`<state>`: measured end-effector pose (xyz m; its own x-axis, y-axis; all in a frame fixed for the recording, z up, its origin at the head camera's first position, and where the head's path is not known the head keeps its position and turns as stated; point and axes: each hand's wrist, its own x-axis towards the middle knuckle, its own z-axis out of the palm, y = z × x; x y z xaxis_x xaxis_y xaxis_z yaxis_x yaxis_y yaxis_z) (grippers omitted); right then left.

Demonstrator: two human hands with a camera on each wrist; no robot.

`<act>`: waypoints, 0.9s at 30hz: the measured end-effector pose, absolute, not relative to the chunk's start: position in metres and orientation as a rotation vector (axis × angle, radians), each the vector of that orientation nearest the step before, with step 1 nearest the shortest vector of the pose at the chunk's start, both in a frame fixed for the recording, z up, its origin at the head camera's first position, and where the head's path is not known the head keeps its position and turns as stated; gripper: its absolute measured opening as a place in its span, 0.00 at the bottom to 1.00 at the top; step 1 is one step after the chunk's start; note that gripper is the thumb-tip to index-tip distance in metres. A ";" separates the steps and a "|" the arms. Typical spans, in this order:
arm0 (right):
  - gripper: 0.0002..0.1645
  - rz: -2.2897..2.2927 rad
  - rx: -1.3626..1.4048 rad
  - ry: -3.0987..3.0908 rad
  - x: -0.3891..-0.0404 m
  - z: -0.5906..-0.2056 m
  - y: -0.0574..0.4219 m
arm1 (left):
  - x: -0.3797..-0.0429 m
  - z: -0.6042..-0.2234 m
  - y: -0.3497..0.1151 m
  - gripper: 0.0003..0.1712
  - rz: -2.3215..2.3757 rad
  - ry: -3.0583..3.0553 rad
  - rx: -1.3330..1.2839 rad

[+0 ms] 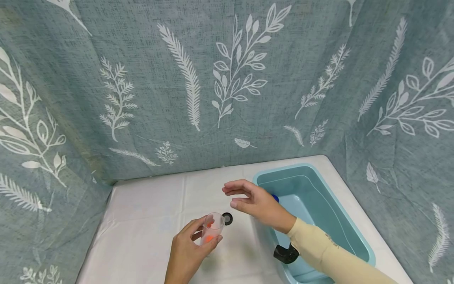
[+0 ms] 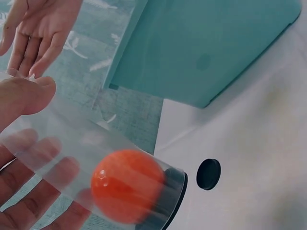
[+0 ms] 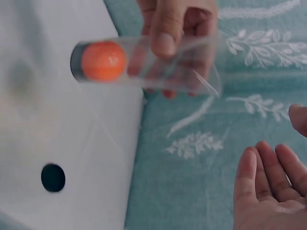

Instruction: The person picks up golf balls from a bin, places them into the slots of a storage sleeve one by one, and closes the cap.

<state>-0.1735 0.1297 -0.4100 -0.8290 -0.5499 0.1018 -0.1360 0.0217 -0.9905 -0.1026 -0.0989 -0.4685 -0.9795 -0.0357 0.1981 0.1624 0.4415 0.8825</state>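
My left hand (image 1: 188,248) grips a clear plastic tube (image 1: 214,221) around its side, thumb on one side and fingers on the other. Inside it, an orange ball (image 2: 127,187) rests against the dark-capped bottom end, as both wrist views show. The tube's upper end has no lid on it. To the right and slightly farther back, my right hand (image 1: 259,201) hovers near the tub with its fingers loosely extended and nothing in them. On the white table, beyond the tube, lies a round black cap (image 1: 227,218).
A light-blue plastic tub (image 1: 340,209) stands at the right of the white table (image 1: 142,232). Something blue (image 1: 275,198) shows inside, partly behind my right hand. Grey-green leaf-patterned cloth (image 1: 198,79) hangs around the back and sides.
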 end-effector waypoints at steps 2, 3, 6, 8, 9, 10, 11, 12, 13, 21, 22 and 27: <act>0.27 -1.889 -0.693 2.033 -0.176 -0.409 0.136 | -0.103 -0.469 -0.099 0.32 -1.566 -2.505 -0.116; 0.27 -1.899 -0.688 2.052 -0.178 -0.408 0.140 | -0.103 -0.470 -0.099 0.32 -1.569 -2.506 -0.118; 0.26 -1.935 -0.660 2.103 -0.181 -0.405 0.151 | -0.103 -0.470 -0.099 0.32 -1.572 -2.510 -0.114; 0.25 -1.950 -0.627 2.136 -0.183 -0.402 0.160 | -0.103 -0.471 -0.099 0.32 -1.580 -2.510 -0.111; 0.25 -1.959 -0.610 2.149 -0.184 -0.400 0.164 | -0.102 -0.471 -0.099 0.32 -1.588 -2.509 -0.107; 0.24 -1.964 -0.592 2.166 -0.185 -0.398 0.169 | -0.102 -0.471 -0.099 0.32 -1.595 -2.508 -0.103; 0.24 -1.970 -0.574 2.184 -0.186 -0.397 0.173 | -0.102 -0.471 -0.099 0.32 -1.602 -2.507 -0.100; 0.24 -1.979 -0.555 2.200 -0.186 -0.396 0.178 | -0.102 -0.472 -0.099 0.32 -1.609 -2.506 -0.096; 0.24 -1.989 -0.539 2.218 -0.187 -0.395 0.183 | -0.102 -0.472 -0.099 0.32 -1.616 -2.504 -0.094; 0.25 -2.019 -0.370 2.328 -0.189 -0.408 0.212 | -0.101 -0.474 -0.100 0.31 -1.606 -2.524 -0.082; 0.25 -2.010 -0.343 2.339 -0.190 -0.411 0.215 | -0.101 -0.474 -0.100 0.31 -1.606 -2.528 -0.082; 0.28 -1.965 -0.209 2.362 -0.191 -0.427 0.227 | -0.100 -0.475 -0.101 0.30 -1.609 -2.539 -0.085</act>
<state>-0.1913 0.2266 -0.4270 -0.9889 -0.1432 0.0391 -0.0645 0.1772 -0.9821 -0.0996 -0.1009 -0.4747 -0.9895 -0.0241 0.1428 0.1189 0.4283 0.8958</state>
